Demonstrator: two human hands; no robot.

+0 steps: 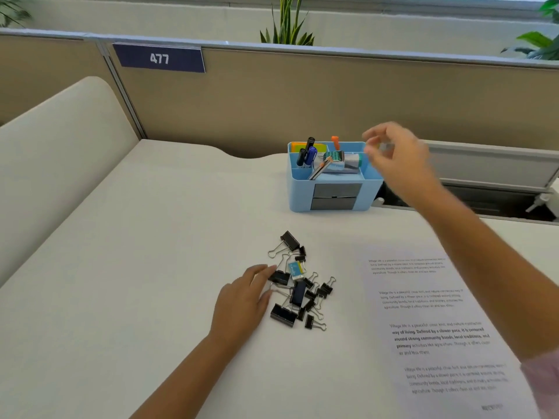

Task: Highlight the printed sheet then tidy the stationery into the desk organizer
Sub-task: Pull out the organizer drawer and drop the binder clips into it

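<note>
A blue desk organizer (299,192) stands at the back of the white desk, holding pens (309,151), an orange highlighter (335,141) and sticky notes. A pile of several black binder clips (299,293) lies mid-desk with a small blue-sleeved eraser (295,270) among them. My left hand (243,299) lies flat beside the pile, its straight fingertips touching a clip at the left edge. My right hand (397,158) hovers blurred over the organizer's right end, fingers loosely bent; whether it pinches something small is unclear. The printed sheet (429,300) lies to the right, under my right forearm.
A tan partition (302,95) with a blue sign reading 477 (158,58) closes off the back. Plants (287,22) rise behind it. A cable gap (484,201) opens in the desk right of the organizer. A cream curved panel (60,140) borders the left.
</note>
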